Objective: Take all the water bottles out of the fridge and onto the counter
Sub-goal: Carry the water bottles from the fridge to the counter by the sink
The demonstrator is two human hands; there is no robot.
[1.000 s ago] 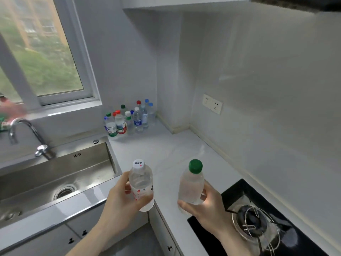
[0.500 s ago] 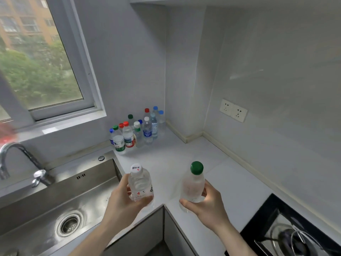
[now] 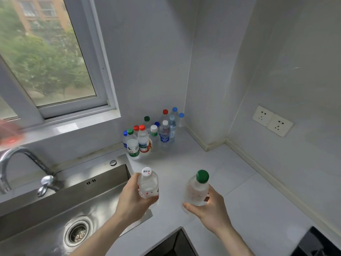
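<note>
Bottles fill both our hands above the table [image 3: 239,182]: our left hand [image 3: 132,202] wraps its grip round a white-capped bottle [image 3: 148,183], our right hand [image 3: 210,207] round a green-capped bottle [image 3: 198,189], both upright. At twelve o'clock a cluster of bottles [image 3: 151,133] stands in the table's back corner. At nine o'clock lies the steel sink [image 3: 103,183].

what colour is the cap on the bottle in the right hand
Green cap, clearest in the head view.
</note>
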